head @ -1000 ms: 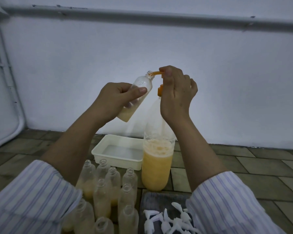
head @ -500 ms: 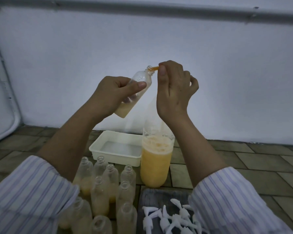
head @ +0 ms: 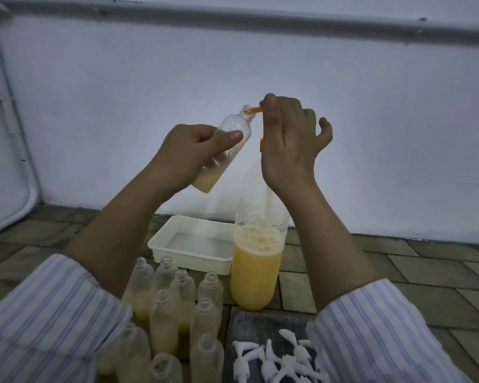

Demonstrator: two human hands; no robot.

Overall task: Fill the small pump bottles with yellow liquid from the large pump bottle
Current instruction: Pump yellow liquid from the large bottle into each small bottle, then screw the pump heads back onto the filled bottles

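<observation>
Against a pale wall, the right hand — curled over the orange plastic pump head of the tall clear yellow-filled bottle below it — has risen after a downstroke, spout inside the small clear plastic bottle gripped by the left hand — likely needing more strokes.

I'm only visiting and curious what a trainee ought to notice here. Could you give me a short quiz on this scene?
1. True or false: the small bottle in the left hand is tilted, with its mouth at the orange spout.
2. Which hand holds the spout of the large bottle? A left, B right.
3. Fill in: the loose white ____ lie at lower right.
Key: 1 true; 2 B, the right hand; 3 pump tops.
</observation>
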